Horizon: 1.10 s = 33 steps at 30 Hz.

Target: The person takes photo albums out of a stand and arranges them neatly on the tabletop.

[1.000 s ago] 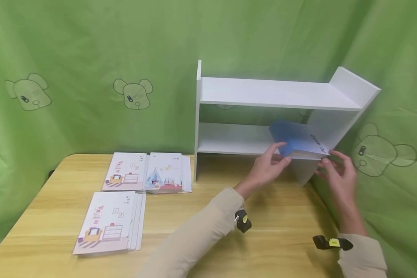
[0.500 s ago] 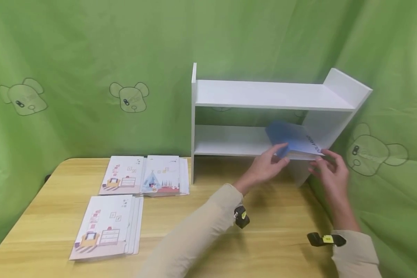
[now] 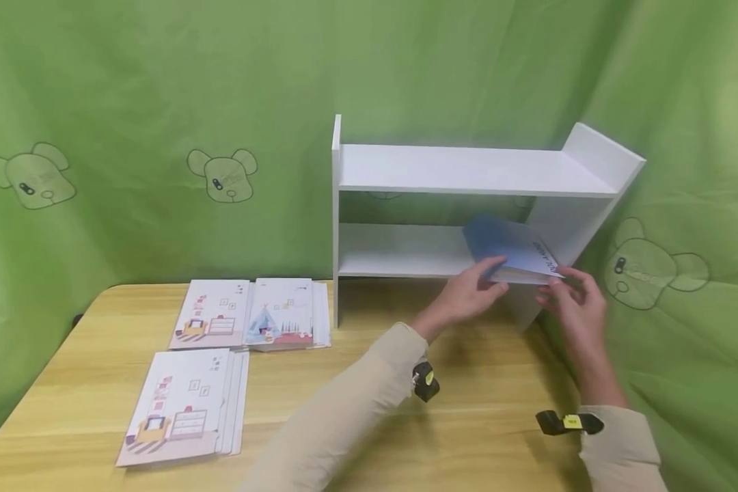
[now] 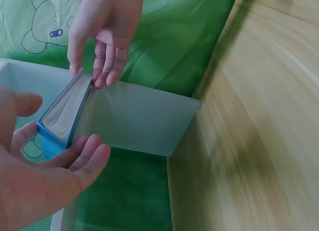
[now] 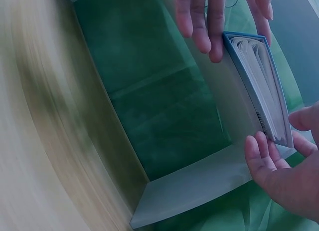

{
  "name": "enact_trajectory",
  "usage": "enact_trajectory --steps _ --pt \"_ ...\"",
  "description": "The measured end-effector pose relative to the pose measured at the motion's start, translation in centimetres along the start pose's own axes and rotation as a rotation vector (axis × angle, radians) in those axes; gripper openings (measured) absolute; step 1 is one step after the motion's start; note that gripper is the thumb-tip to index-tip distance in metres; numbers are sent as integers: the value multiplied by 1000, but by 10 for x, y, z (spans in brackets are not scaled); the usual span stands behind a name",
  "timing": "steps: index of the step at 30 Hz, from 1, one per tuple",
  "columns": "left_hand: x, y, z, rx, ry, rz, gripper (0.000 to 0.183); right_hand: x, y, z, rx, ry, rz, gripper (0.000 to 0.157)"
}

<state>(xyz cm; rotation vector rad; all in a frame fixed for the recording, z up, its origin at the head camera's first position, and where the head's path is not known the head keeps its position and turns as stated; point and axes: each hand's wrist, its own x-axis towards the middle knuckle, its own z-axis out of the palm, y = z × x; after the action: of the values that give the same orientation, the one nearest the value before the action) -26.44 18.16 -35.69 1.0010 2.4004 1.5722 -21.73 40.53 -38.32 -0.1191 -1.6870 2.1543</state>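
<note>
A photo album (image 3: 513, 249) with a blue-to-white cover and dark lettering lies at the right end of the bookshelf's lower board (image 3: 400, 249), its page edge facing front. The blue spine is on the left. At that spine my left hand (image 3: 461, 295) touches the corner with a fingertip. In the left wrist view its thumb stands off the album. My right hand (image 3: 575, 311) holds the right front corner between thumb and fingers. Seen from the right wrist, the white leaves (image 5: 264, 81) bulge between the covers. Parts of both hands' fingers are hidden in the head view.
A white two-tier bookshelf (image 3: 467, 167) stands at the table's back right, side panels rising past its top board. Illustrated white booklets lie in stacks at left: front (image 3: 172, 410), back left (image 3: 212, 311) and back right (image 3: 279, 311). Green curtain (image 3: 141, 82) surrounds the wooden table (image 3: 320, 410).
The whole head view has shifted slightly, so the scene sits further left and lower. Both hands stay at the album's two ends, and the album keeps nearly the same place on the shelf.
</note>
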Motion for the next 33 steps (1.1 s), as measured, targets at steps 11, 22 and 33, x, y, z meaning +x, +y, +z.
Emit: enact_trajectory --steps 11,22,33 --pt "-9 -1 0 6 10 10 53 -2 1 -1 -8 7 -13 28" --pt "-23 -3 0 25 -13 33 49 -3 -3 1 -52 -12 16 22" --pt "-29 -6 1 -76 -56 -18 50 -5 -4 3 -79 -26 57 52"
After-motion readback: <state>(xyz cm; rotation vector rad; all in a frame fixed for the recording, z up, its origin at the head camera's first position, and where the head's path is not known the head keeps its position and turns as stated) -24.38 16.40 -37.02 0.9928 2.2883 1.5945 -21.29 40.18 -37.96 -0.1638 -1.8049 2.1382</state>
